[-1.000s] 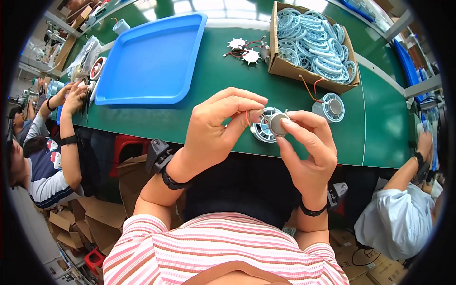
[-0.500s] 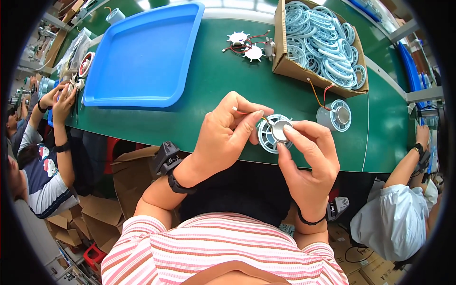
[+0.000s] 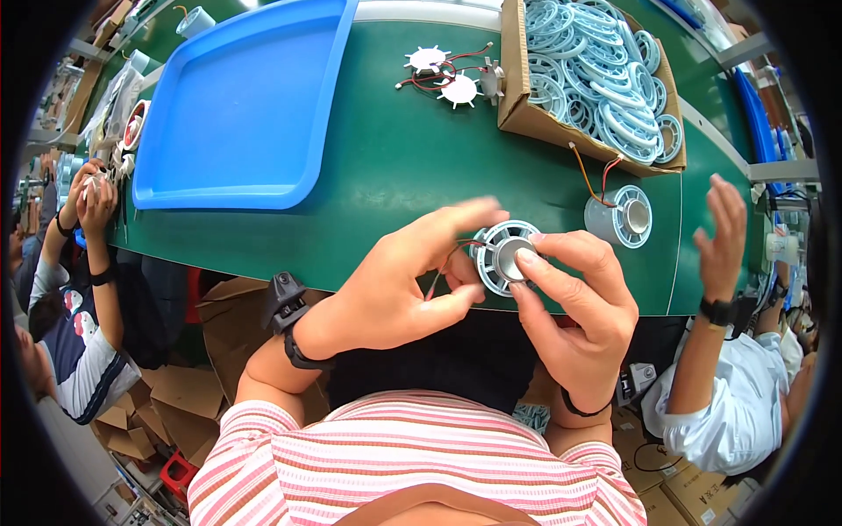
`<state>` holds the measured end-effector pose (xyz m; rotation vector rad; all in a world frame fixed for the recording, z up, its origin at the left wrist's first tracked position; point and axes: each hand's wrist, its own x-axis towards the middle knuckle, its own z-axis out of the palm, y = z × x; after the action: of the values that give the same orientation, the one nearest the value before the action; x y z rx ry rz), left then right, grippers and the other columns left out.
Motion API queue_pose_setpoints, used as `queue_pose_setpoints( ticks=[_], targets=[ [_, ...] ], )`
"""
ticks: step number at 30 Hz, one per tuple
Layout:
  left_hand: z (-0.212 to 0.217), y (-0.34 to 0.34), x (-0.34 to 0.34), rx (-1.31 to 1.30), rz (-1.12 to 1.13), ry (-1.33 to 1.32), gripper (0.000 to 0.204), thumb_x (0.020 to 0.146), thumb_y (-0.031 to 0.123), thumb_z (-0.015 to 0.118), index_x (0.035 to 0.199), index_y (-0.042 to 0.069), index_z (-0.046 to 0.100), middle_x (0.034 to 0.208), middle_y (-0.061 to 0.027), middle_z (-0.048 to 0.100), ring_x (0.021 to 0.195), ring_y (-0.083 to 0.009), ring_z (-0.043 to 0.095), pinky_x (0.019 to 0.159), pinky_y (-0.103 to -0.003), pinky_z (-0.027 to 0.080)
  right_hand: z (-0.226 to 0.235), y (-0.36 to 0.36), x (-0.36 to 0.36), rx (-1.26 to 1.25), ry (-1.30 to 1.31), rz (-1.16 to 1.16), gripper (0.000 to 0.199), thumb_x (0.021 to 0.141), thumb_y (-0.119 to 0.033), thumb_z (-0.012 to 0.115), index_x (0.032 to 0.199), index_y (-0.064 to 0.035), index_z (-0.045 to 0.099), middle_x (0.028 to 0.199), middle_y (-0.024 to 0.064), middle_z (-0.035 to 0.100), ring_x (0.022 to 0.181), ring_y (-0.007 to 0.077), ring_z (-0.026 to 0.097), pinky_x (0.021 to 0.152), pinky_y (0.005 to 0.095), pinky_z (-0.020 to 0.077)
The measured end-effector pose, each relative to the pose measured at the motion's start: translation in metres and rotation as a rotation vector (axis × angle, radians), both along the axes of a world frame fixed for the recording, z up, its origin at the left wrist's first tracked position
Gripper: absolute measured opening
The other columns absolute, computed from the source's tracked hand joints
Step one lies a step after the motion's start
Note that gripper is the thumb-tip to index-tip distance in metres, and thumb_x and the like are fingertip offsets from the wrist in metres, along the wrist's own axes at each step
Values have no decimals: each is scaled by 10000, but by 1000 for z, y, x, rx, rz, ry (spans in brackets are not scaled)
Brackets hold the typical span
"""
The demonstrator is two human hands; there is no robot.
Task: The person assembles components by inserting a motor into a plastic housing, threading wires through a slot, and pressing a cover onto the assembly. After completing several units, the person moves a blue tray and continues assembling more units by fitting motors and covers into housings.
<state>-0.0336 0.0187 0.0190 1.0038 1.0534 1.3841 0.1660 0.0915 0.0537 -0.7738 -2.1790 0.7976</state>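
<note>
At a green counter (image 3: 386,175), a worker in a pink-striped top holds a pale-blue slotted housing (image 3: 505,230) just above the near edge, between both hands. The right hand (image 3: 583,302) pinches its right side, one fingertip resting on the silver disc (image 3: 509,261) at its center. The left hand (image 3: 390,285) curves around the opposite side, thumb and index finger spread apart, with thin wires (image 3: 465,243) running between; whether its folded fingers touch the housing cannot be told. A matching wired unit (image 3: 605,219) lies to the right, before a cardboard box (image 3: 539,127) heaped with pale-blue rings (image 3: 605,96). White spoked discs (image 3: 458,89) with red and black leads lie left of the box, and a blue tray (image 3: 241,114) sits farther left. At right, a co-worker's hand (image 3: 726,230) is raised beside the counter; another co-worker's hands (image 3: 95,200) are at work on the left.
</note>
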Motion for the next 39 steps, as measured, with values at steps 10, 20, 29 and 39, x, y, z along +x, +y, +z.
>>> queue_pose_setpoints(
  ticks=[10,20,29,39],
  targets=[
    [-2,-1,0,37,-101,290,679,831,-108,738,1451,20,492,1425,-164,534,1097,-175,664,827,-294,591,-4,-7,-3,114,-100,-16,363,704,-41,873,1050,-64,766,1272,147,657,1162,365,601,996,487,466],
    [-5,-3,2,243,-52,405,681,856,-119,704,1476,6,452,1475,-172,496,1186,-224,634,863,-294,580,-35,-4,-7,138,121,129,460,775,-51,848,1201,-101,682,1378,232,580,1193,380,610,974,443,514],
    [31,-39,-19,214,107,313,518,907,0,721,1396,-6,550,1455,-178,530,1043,-213,684,866,-323,544,-38,-11,-16,120,151,-32,514,728,54,822,1196,-72,650,1270,201,600,1110,373,623,930,421,528],
    [29,-75,-140,-122,532,1653,566,805,312,844,1287,80,659,1405,-117,608,1384,-340,494,1153,-500,316,-49,23,32,271,82,-481,477,802,63,729,1248,-49,601,1327,174,586,1223,325,579,1046,414,461]
  ],
)
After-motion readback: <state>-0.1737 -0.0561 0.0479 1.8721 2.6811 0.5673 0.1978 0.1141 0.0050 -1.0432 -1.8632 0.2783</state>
